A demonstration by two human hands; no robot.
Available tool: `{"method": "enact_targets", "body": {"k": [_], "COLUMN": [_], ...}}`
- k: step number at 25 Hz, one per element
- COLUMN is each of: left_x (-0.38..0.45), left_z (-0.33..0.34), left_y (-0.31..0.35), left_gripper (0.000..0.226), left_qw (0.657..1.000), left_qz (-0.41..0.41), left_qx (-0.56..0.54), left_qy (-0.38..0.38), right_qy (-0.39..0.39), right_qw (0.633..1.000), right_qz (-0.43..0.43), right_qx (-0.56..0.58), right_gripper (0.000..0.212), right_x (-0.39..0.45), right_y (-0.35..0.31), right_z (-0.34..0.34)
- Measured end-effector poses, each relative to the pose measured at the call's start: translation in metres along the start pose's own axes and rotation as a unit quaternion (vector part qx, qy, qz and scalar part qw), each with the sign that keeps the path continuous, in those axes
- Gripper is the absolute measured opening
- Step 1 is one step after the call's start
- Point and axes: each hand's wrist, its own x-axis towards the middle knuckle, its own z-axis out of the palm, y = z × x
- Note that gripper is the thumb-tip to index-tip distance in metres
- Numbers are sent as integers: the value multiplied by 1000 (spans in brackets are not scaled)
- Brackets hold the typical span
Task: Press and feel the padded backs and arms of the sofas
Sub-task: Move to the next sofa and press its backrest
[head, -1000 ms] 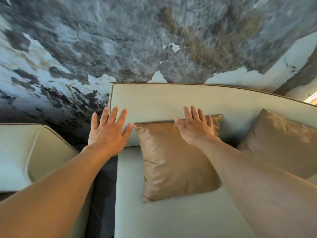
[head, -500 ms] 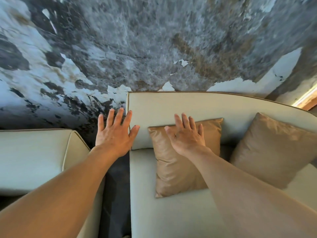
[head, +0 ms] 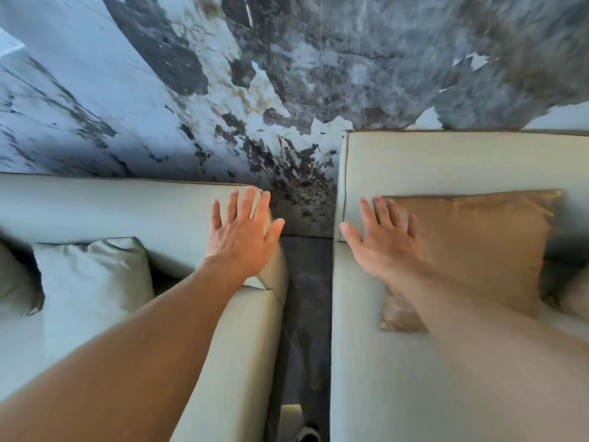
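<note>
Two pale sofas stand side by side with a dark gap of floor (head: 304, 314) between them, and no brand, label or writing is readable on either. The left sofa (head: 134, 208) lies under the left hand (head: 243, 237), which rests flat with fingers spread on the padded corner where its back meets its arm; the hand grasps nothing. The right sofa (head: 446, 164) has its tall padded back just beyond the right hand (head: 381, 240), which is also flat and open, fingers fanned, its palm near the back's left edge; whether it presses on the back or hovers over it cannot be told. Both forearms reach forward from the lower corners, bare and nearly straight. Just right of the right hand's fingers a tan cushion (head: 478, 250) leans against the back, touching or overlapped by the little finger. Well left of the left hand sits a light grey cushion (head: 92, 275). Beyond both hands rises a mottled grey and white wall (head: 255, 74).
</note>
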Motion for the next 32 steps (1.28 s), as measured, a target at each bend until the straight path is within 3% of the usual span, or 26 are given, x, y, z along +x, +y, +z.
{"method": "enact_targets", "body": {"k": [7, 15, 25, 32], "left_x": [-42, -55, -32, 0], "left_z": [-11, -4, 55, 84], "left_y": [-81, -186, -360, -404], "left_gripper": [67, 69, 68, 71], "left_qw": [997, 997, 996, 995], "left_qz": [-58, -61, 52, 57], "left_qx": [43, 52, 49, 32], "left_qy": [-15, 8, 54, 72], "right_qy": [7, 40, 68, 99], "right_qw": [999, 998, 997, 994], "right_qz": [-33, -37, 32, 46], "right_qx": [27, 37, 0, -29], "right_gripper": [73, 71, 72, 72], "right_x": [-11, -16, -20, -1], "right_y": [-58, -155, -311, -337], "right_z": [29, 55, 129, 149]}}
